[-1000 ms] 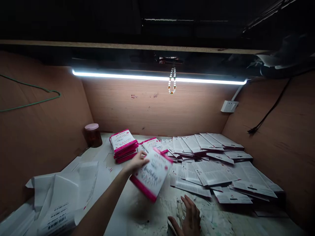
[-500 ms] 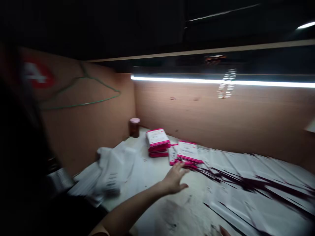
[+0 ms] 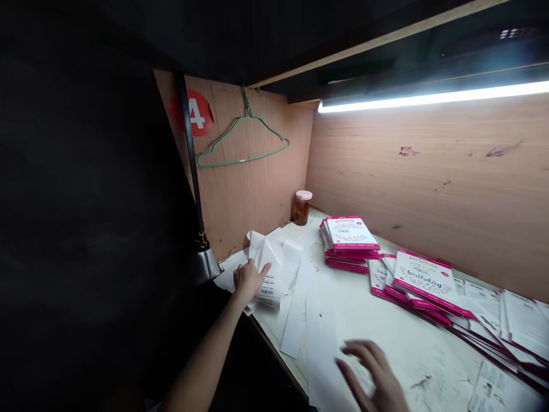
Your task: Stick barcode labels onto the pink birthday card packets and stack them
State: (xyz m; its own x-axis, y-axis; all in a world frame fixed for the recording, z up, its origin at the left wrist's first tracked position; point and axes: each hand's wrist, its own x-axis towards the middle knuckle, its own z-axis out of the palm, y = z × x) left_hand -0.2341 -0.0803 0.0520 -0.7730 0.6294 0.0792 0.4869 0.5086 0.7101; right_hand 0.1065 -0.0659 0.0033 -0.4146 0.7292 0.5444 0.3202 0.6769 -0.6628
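Note:
My left hand (image 3: pixel 249 281) lies on a heap of white paper with a barcode label sheet (image 3: pixel 268 290) at the left edge of the table. Its fingers bend over the paper and its thumb stands apart; no grip shows. Low in the middle, my right hand (image 3: pixel 373 372) hovers over the tabletop, open, a little blurred, fingers apart and nothing in them. Left of it run long white paper strips (image 3: pixel 295 315). Pink-edged white packets stand in a stack (image 3: pixel 349 234) farther back, and more packets (image 3: pixel 424 277), the top one printed "birthday", lie to the right.
A brown jar with a pink lid (image 3: pixel 301 209) stands in the back corner. On the left panel hang a green wire hanger (image 3: pixel 244 161) and a bag's black strap (image 3: pixel 191 154). A lit tube (image 3: pixel 433 98) crosses the back. Overlapping flat packets (image 3: pixel 525 320) spread at right.
My view has turned left. My left hand has moved from beside the pink-edged packets to the barcode paper. My right hand has come farther into view.

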